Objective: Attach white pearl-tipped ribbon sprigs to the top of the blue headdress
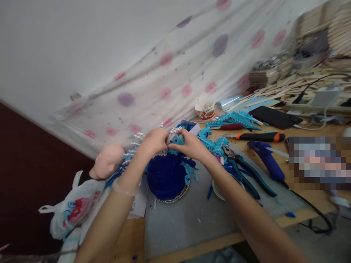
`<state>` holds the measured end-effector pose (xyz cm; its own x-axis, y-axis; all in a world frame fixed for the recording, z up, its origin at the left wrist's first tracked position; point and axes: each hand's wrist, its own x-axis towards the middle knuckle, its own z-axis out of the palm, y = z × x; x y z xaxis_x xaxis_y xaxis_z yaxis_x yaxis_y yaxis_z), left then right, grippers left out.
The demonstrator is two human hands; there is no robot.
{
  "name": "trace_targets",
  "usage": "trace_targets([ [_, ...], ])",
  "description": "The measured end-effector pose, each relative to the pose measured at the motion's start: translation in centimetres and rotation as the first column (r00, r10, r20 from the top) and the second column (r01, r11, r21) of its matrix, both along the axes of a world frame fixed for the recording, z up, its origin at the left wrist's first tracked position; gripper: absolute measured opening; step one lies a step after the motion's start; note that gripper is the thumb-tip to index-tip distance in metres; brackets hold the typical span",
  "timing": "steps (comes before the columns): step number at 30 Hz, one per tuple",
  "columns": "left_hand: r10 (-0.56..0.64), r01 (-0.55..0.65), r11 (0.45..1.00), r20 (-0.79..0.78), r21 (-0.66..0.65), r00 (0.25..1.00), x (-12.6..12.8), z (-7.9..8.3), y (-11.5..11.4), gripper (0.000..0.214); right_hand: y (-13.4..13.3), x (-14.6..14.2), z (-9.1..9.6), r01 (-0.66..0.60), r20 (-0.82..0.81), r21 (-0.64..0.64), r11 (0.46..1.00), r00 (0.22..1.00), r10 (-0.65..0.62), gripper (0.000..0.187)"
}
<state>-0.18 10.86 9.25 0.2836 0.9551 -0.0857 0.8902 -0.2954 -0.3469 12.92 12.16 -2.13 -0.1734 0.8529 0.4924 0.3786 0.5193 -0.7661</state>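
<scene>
A round dark blue velvet headdress [166, 179] with a beaded rim sits on the grey cutting mat [189, 233]. Above its top, my left hand [157, 141] is closed, its fingertips pinched at a cluster of white beads. My right hand [190, 144] faces it, thumb and forefinger closed around the same white beaded ornament [173, 133]. A turquoise flower-like piece [178, 140] shows between the hands. Strings of white beads stick up on the left, partly behind my left hand. Turquoise feather-shaped trim [191, 171] hangs at the headdress's right side.
Pliers [246, 171], a blue glue gun [267, 159], a utility knife [257, 137] and a phone [275, 116] lie to the right. A small box [193, 128] and paper cup [205, 110] stand behind. Left are a mannequin head [108, 160] and plastic bag [75, 210].
</scene>
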Motion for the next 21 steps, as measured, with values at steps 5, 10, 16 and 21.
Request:
trace_targets([
  [5,-0.057,0.056,0.998,0.068,0.018,0.996,-0.9,-0.4,0.0,0.017,-0.1,0.1,1.5,0.035,-0.091,0.134,0.990,0.996,-0.023,0.021],
  [10,-0.098,0.093,0.995,0.179,0.037,0.979,-1.7,-0.5,-0.2,0.014,0.2,-0.8,2.8,-0.054,-0.052,0.202,0.978,0.996,0.066,0.009],
  [16,-0.078,0.080,0.997,0.383,0.012,0.921,-2.9,-0.3,-1.4,0.014,0.1,-1.0,3.2,-0.054,-0.018,0.205,0.977,0.998,0.059,0.010],
  [21,-0.021,0.073,0.995,0.576,-0.066,0.817,-4.3,0.8,-3.1,0.025,-0.2,-0.9,3.5,-0.082,0.014,0.190,0.978,0.997,0.081,0.011],
])
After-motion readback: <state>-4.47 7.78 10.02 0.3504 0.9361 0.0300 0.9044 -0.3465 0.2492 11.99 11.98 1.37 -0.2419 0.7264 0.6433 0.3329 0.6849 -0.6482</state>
